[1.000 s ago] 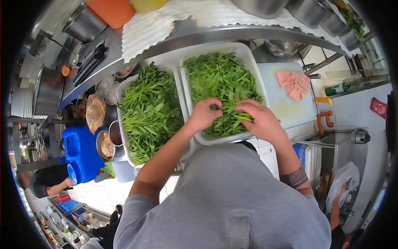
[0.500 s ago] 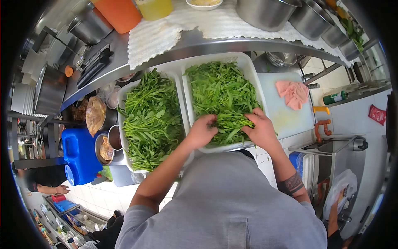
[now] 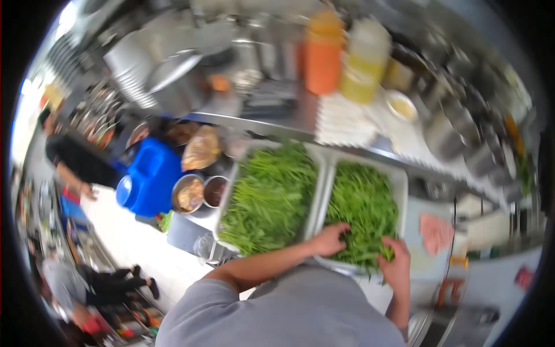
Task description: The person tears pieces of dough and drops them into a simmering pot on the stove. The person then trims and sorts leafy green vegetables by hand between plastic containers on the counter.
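Two white plastic tubs stand side by side, heaped with cut leafy greens with long narrow leaves and thin stems. My hands are at the near end of the right tub (image 3: pixel 403 188). My left hand (image 3: pixel 330 239) has its fingers curled into the right heap of leafy greens (image 3: pixel 364 199), at its near left edge. Closed round a small bunch at the near right corner is my right hand (image 3: pixel 396 261); some leaves hang below it. The left tub (image 3: pixel 221 222) holds another heap of greens (image 3: pixel 272 196), with neither hand on it.
A steel shelf above the tubs holds an orange bottle (image 3: pixel 324 55), a yellow bottle (image 3: pixel 365 63) and steel pots. A blue jerrycan (image 3: pixel 151 176) and bowls of food stand left. A pink cloth (image 3: pixel 436 233) lies on a cutting board at right. Two people (image 3: pixel 78 156) are at left.
The view has swung left and blurred, so the tubs appear further right and lower. My hands stay at the right tub's greens; the right hand has come to its near right corner.
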Tool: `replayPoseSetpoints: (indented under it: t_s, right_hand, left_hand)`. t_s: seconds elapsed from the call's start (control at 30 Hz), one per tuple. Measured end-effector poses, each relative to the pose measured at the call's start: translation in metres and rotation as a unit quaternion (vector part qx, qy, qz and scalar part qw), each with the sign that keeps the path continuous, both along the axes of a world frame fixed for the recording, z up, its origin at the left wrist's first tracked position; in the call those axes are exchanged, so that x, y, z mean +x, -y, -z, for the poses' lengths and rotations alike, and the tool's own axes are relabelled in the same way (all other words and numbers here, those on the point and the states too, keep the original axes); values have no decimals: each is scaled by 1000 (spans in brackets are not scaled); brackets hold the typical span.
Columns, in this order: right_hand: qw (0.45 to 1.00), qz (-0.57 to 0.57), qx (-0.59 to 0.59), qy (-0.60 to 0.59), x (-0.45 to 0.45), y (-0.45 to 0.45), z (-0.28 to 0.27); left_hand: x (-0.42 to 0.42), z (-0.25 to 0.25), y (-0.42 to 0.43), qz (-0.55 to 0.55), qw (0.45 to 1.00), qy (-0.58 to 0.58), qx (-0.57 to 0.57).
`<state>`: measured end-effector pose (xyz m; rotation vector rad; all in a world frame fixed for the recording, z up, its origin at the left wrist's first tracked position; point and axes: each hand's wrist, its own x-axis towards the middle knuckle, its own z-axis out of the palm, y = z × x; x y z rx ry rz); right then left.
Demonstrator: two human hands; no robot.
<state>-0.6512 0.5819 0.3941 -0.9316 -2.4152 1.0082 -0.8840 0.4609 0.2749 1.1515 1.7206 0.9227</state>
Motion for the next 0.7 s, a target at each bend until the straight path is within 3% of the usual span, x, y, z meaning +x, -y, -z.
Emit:
replayPoseSetpoints:
  t_s: [0.1,0.4,0.53,0.7]
  right_hand:
    - [994,-81,77,13,-16,5,4]
    - [959,-141,86,230,-52,6,35]
    - [957,-141,100,233,-61,14,39]
    - [979,-102,106,141,-49,16,44]
  left_hand:
    - [2,1,1,11,999,-30,26]
    - [13,19,-4,-11,993,-44,113]
    - [9,-2,7,44,997,-29,56]
    - [9,-9,24,35,992,-37,112]
